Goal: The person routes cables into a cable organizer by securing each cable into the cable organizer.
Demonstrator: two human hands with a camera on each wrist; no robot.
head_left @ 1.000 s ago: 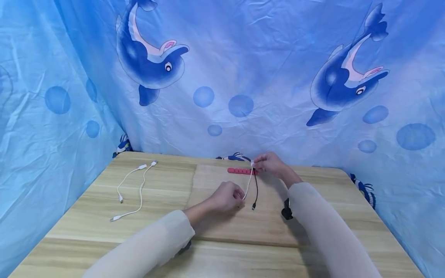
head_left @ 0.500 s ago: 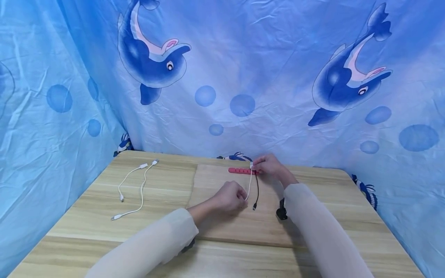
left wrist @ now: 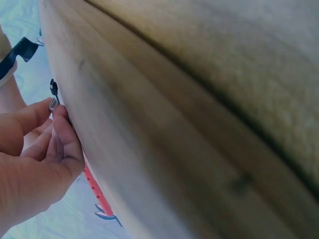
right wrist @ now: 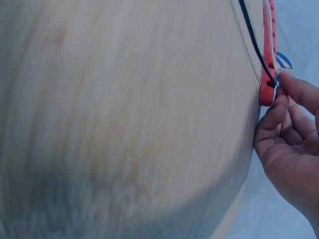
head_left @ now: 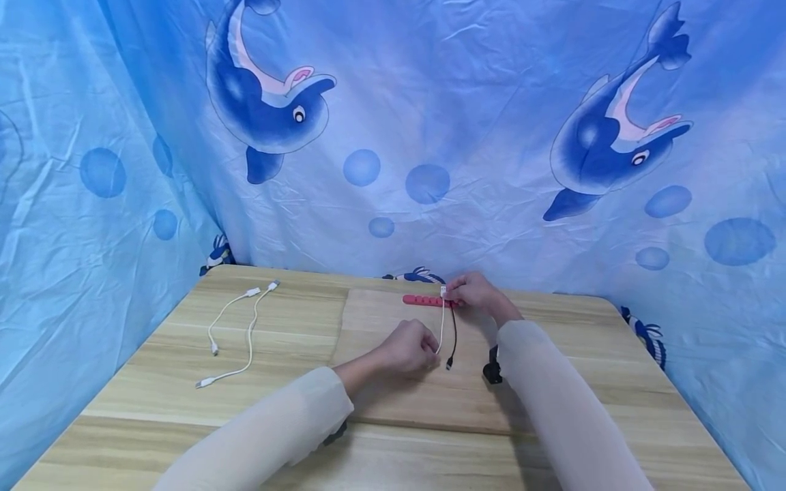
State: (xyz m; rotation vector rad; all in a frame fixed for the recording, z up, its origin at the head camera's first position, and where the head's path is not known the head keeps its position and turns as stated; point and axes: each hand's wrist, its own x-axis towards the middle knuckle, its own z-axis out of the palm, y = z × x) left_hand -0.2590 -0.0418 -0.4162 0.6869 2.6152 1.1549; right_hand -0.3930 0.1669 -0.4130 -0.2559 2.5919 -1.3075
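A short white USB cable [head_left: 442,322] stretches between both hands over the wooden board. My left hand [head_left: 406,346] pinches its lower end; in the left wrist view a small metal plug [left wrist: 53,103] shows between thumb and finger. At the upper end, my right hand [head_left: 477,290] pinches the white USB plug [head_left: 443,292]. Just behind the cable lies a red slotted cable holder [head_left: 421,300], its right end partly hidden by the right hand. A black cable [head_left: 455,334] sits in a slot near that end, as the right wrist view shows, and hangs toward the left hand.
Two white cables, a shorter one [head_left: 212,328] and a longer one [head_left: 250,334], lie on the table's left side. The thin board [head_left: 368,320] rests on the wood-grain table [head_left: 147,409]. A blue dolphin curtain [head_left: 393,123] stands close behind the table's back edge.
My left hand has shifted slightly right, and the white cable hangs closer to vertical. My right forearm has moved a little left, with its fingers still pinching the plug.
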